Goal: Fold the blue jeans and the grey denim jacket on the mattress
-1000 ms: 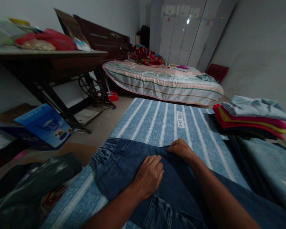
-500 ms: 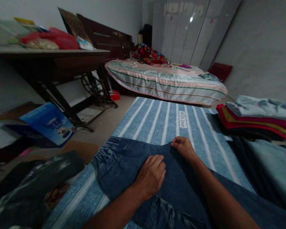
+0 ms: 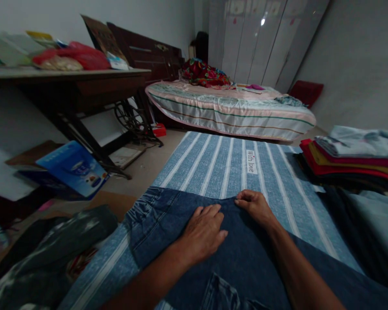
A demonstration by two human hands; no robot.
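While the left hand point(image 3: 204, 234) lies palm-down on the denim trousers point(image 3: 245, 258), fingers extended and slightly spread with no cloth gathered in them, the right hand point(image 3: 254, 209) has thumb and forefinger closed in a pinch at the garment's far edge, apparently on a bit of fabric. Trousers located on the striped cloth point(image 3: 210, 159), gathered waistband point(image 3: 145, 204) toward the left, a leg running off toward lower right beneath the right forearm. Step in hand, by my reading: straightening the far edge and flattening the panel. Suggested method: let the left palm anchor lightly while the right pinch draws the edge taut along its length, then stroke outward from the middle. Pull gently near the waistband (the gathers look elastic and would probably spring back). Worth attention: the stitched fold point(image 3: 221, 292) near the bottom edge of view, bunched and likely to leave a ridge unless opened out. Keep the trailing leg clear of the folded stack point(image 3: 352, 161) at right. Underside layer hidden; alignment there cannot be judged.
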